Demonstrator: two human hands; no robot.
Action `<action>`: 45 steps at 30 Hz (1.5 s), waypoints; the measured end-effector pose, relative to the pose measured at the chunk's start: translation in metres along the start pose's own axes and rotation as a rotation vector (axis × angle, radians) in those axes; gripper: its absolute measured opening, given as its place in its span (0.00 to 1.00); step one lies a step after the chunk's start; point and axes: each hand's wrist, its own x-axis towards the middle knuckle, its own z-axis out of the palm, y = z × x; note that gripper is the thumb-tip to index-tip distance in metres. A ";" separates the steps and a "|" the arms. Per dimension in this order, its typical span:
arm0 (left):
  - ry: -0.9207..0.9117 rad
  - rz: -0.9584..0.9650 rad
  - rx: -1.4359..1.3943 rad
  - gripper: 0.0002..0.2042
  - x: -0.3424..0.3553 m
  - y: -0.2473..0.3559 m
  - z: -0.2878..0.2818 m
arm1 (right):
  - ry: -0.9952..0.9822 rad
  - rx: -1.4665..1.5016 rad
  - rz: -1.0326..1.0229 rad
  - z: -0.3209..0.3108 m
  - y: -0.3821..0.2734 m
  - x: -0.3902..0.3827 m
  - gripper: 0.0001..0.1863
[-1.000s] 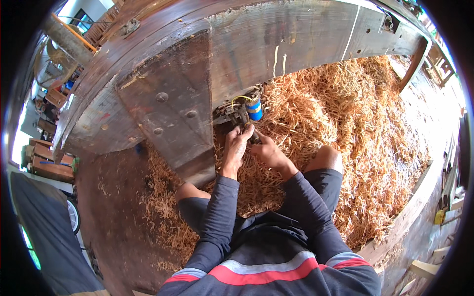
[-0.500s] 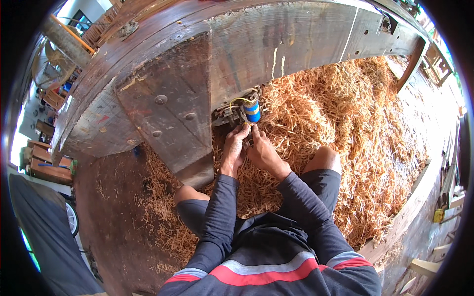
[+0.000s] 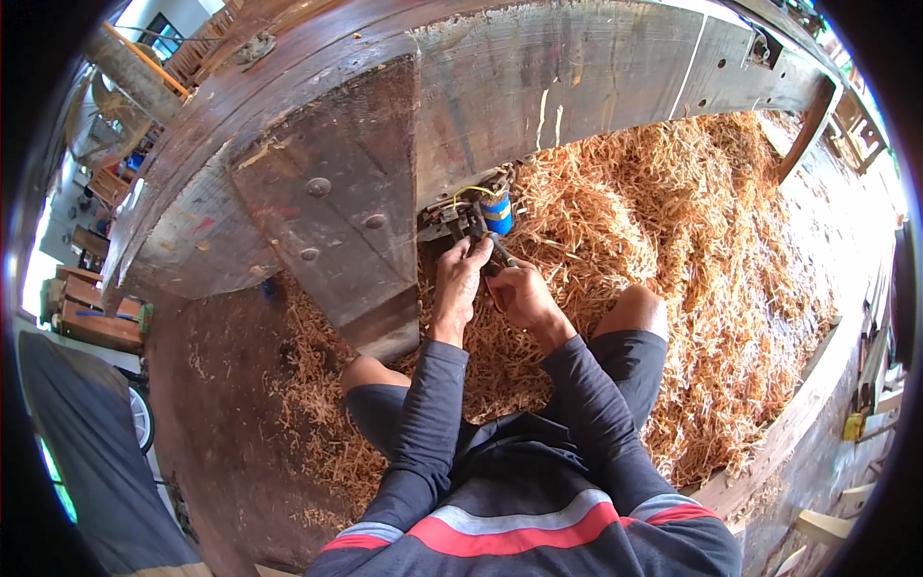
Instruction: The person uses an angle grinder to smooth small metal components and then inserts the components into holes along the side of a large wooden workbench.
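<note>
Under the workbench, a blue cylinder point(image 3: 497, 213) with a tan band sits beside dark metal parts point(image 3: 452, 219) and a yellow wire point(image 3: 468, 190). My left hand point(image 3: 460, 281) is closed in a pinch just below these parts; what its fingertips hold is too small to make out. My right hand point(image 3: 525, 293) is closed around a dark pair of pliers point(image 3: 501, 254), with an orange handle partly showing below the fingers. The pliers' jaws point up and left, close to the left fingertips and the cylinder's lower end.
The heavy wooden bench point(image 3: 567, 87) curves above my hands, and its thick bolted leg point(image 3: 346, 202) stands close on the left. Curly wood shavings point(image 3: 692, 288) heap up on the right and around my knees. A pale plank point(image 3: 779, 433) edges the pile.
My right hand has drawn slightly down and right, and the pliers now show in it. The left hand stays pinched near the metal parts. The view has shifted slightly.
</note>
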 end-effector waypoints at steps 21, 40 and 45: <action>0.101 0.085 -0.399 0.15 -0.036 -0.042 -0.046 | -0.255 0.055 0.588 0.040 -0.052 0.013 0.40; 0.134 0.042 -0.329 0.25 -0.044 -0.066 -0.067 | -0.041 0.555 0.816 0.050 -0.046 0.014 0.36; -0.308 0.040 -0.881 0.22 -0.051 -0.079 -0.094 | 0.188 2.120 0.875 0.059 -0.035 0.004 0.36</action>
